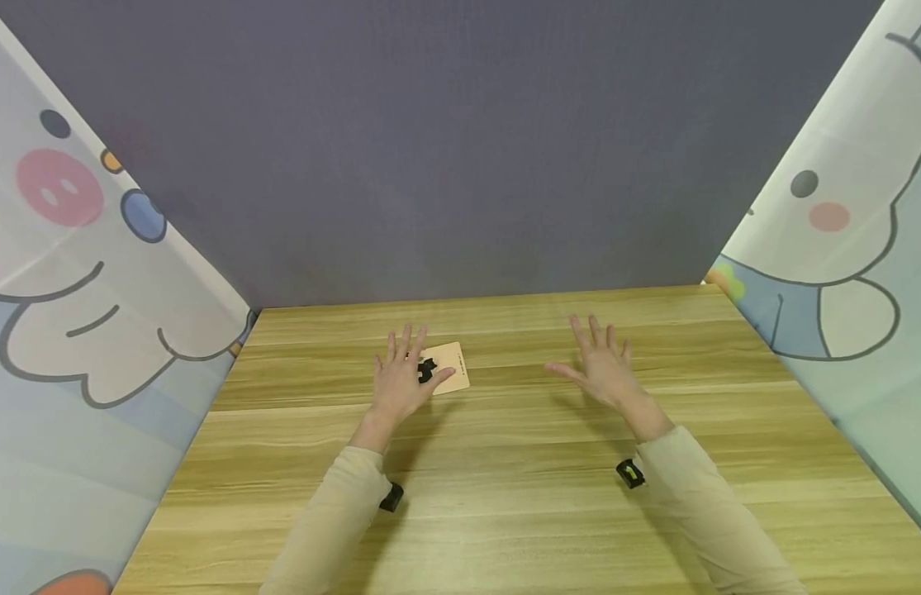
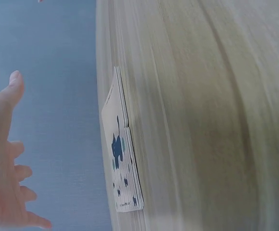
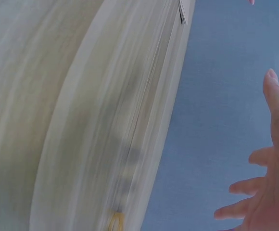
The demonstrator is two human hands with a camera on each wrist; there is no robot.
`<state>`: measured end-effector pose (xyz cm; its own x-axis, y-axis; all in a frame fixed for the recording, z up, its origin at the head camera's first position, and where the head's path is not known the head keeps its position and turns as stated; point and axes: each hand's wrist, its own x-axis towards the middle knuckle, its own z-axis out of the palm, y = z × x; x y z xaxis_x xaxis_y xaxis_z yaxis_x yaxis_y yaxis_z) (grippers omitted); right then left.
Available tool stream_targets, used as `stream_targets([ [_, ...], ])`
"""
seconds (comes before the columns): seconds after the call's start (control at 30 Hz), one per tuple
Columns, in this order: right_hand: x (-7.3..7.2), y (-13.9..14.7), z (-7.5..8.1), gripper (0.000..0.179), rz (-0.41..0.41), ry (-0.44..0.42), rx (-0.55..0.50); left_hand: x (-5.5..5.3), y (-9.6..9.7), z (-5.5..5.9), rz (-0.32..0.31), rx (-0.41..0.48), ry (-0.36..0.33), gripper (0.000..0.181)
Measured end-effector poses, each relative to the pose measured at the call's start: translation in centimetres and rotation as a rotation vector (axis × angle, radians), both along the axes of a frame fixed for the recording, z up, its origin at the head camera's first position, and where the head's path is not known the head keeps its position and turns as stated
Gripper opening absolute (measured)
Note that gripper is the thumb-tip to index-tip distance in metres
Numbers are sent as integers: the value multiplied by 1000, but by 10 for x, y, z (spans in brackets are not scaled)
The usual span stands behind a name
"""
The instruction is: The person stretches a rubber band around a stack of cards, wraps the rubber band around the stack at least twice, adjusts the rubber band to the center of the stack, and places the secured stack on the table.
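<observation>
On the wooden table (image 1: 497,463) lies a cream paper booklet (image 1: 453,368) printed with a black cat. From the left wrist view, this booklet (image 2: 113,108) shows layered page edges and several smaller dark figures on its lower part. My left hand (image 1: 401,387) hovers over the booklet with fingers spread, hiding its left part in the head view. In the left wrist view the same hand (image 2: 2,159) is apart from it. Off to the right, my right hand (image 1: 607,376) is held over the table, fingers spread and holding nothing.
A dark grey panel (image 1: 467,149) rises at the table's back edge. Cartoon-printed curtains stand on the left (image 1: 133,330) and right (image 1: 817,273). A small black device shows under each wrist, left (image 1: 391,497) and right (image 1: 630,473). Something yellow (image 3: 115,221) appears in the right wrist view.
</observation>
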<state>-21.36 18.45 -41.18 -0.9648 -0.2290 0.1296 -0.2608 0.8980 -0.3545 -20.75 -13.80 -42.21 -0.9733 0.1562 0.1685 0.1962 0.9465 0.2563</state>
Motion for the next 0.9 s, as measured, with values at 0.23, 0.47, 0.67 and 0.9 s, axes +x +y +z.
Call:
stream_targets([
  [0.23, -1, 6, -2, 89, -12, 29, -87, 3, -4, 0, 7, 143, 27, 83],
  [0.47, -2, 13, -5, 83, -4, 90, -163, 6, -9, -2, 5, 407, 42, 77],
  [0.67, -2, 23, -10, 72, 14, 82, -331, 8, -15, -4, 27, 573, 36, 77],
  [0.9, -1, 34, -16, 63, 0, 47, -466, 8, -22, -7, 92, 748, 13, 74],
])
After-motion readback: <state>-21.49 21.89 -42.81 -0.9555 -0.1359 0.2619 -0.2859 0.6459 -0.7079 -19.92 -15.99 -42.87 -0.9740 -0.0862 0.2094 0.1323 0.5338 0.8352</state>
